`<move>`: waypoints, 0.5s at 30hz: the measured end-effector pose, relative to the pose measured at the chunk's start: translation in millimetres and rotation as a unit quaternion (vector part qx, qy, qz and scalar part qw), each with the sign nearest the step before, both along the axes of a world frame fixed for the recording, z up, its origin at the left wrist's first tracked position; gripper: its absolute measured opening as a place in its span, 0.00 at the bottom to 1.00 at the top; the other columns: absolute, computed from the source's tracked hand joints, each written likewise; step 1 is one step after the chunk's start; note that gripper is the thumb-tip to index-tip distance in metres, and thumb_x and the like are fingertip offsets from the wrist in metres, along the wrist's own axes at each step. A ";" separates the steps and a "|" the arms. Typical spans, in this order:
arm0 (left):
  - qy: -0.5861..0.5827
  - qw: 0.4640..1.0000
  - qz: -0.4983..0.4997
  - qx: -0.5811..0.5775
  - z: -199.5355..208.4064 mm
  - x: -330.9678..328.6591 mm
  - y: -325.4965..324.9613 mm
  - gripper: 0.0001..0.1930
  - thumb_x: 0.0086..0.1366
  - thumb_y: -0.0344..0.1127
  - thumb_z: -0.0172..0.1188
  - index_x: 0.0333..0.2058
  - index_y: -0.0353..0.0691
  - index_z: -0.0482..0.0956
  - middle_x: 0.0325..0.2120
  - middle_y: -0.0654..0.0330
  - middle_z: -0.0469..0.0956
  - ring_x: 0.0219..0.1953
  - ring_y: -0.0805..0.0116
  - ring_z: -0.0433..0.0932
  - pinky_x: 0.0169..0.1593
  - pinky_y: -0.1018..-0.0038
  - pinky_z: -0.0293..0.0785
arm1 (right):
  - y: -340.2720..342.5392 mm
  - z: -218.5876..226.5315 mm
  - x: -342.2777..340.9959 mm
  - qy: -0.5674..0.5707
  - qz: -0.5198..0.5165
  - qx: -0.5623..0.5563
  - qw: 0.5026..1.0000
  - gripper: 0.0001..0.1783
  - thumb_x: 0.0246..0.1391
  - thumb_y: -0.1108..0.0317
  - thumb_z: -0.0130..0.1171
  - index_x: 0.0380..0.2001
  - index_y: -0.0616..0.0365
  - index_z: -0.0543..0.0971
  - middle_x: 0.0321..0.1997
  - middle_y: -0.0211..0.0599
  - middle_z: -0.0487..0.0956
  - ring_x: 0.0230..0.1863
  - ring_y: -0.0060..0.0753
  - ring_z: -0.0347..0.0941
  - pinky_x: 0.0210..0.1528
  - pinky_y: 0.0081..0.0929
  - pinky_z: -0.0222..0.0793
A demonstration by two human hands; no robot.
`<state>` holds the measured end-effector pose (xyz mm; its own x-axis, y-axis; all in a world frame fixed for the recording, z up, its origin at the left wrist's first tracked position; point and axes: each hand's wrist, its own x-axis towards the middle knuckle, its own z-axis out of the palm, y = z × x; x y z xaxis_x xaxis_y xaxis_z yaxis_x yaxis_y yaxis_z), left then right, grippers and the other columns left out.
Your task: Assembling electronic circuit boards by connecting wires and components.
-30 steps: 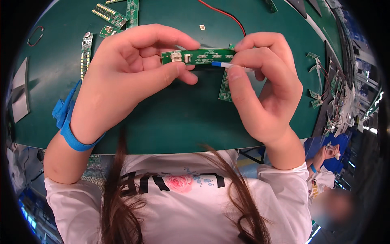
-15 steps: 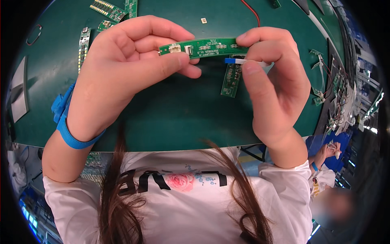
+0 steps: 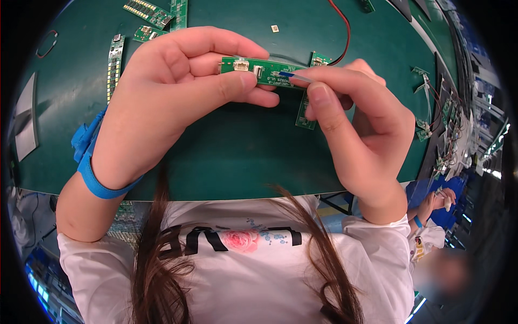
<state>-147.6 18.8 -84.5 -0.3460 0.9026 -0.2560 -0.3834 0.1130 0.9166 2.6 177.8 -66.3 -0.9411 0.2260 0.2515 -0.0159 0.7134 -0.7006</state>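
Note:
A long narrow green circuit board point(image 3: 270, 81) is pinched at its left part by my left hand point(image 3: 183, 81), thumb on top and fingers behind. On its face sit a white socket point(image 3: 240, 65) and a smaller ribbon connector point(image 3: 258, 72). My right hand point(image 3: 359, 108) grips a white flat ribbon cable point(image 3: 302, 79) between thumb and forefinger. The cable's blue end point(image 3: 286, 74) lies over the board, a little right of the small connector and apart from it. Partly hidden by my right fingers, another green board point(image 3: 306, 117) hangs or lies below; I cannot tell which.
Several LED boards point(image 3: 114, 67) lie at the upper left of the green table point(image 3: 243, 156). A red and black wire point(image 3: 346, 40) runs to a small board point(image 3: 320, 58) beyond my right hand. Wired boards point(image 3: 426, 108) are at the right edge. Another person's hand point(image 3: 443, 198) shows far right.
My right hand has let go of the board's right end and moved left, bringing the ribbon cable's blue end over the board. The board has shifted slightly right and tilted.

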 end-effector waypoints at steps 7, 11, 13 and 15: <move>0.017 1.000 0.008 -0.008 1.2 3.0 -0.3 0.13 0.63 0.25 0.54 0.47 0.30 0.71 0.39 0.51 0.80 0.40 0.65 0.81 0.48 0.76 0.74 | -1.3 -3.9 2.0 -0.017 -0.015 -0.150 0.988 0.09 0.58 0.75 0.53 0.41 0.68 0.70 0.24 0.35 0.79 0.28 0.15 0.69 0.31 0.13 0.59; 0.030 0.999 0.015 -0.014 0.4 3.0 0.5 0.13 0.63 0.25 0.54 0.46 0.30 0.71 0.39 0.51 0.80 0.41 0.65 0.80 0.49 0.75 0.74 | -3.5 2.5 0.5 -0.032 -0.034 -0.216 0.975 0.07 0.57 0.76 0.53 0.38 0.68 0.71 0.24 0.34 0.78 0.26 0.15 0.69 0.32 0.13 0.59; 0.022 1.000 0.017 -0.009 2.3 4.7 0.2 0.13 0.63 0.25 0.54 0.47 0.30 0.71 0.39 0.51 0.80 0.41 0.65 0.80 0.49 0.75 0.74 | -2.6 5.4 0.8 -0.054 -0.069 -0.192 0.977 0.03 0.54 0.79 0.55 0.34 0.66 0.74 0.26 0.33 0.76 0.29 0.17 0.68 0.35 0.14 0.58; 0.013 1.000 0.020 -0.005 1.9 5.5 -0.4 0.13 0.63 0.25 0.54 0.47 0.30 0.71 0.40 0.51 0.79 0.41 0.65 0.80 0.49 0.75 0.74 | 2.0 0.3 1.0 -0.036 -0.044 -0.122 0.991 0.03 0.52 0.79 0.56 0.31 0.65 0.75 0.28 0.33 0.75 0.33 0.20 0.68 0.38 0.16 0.58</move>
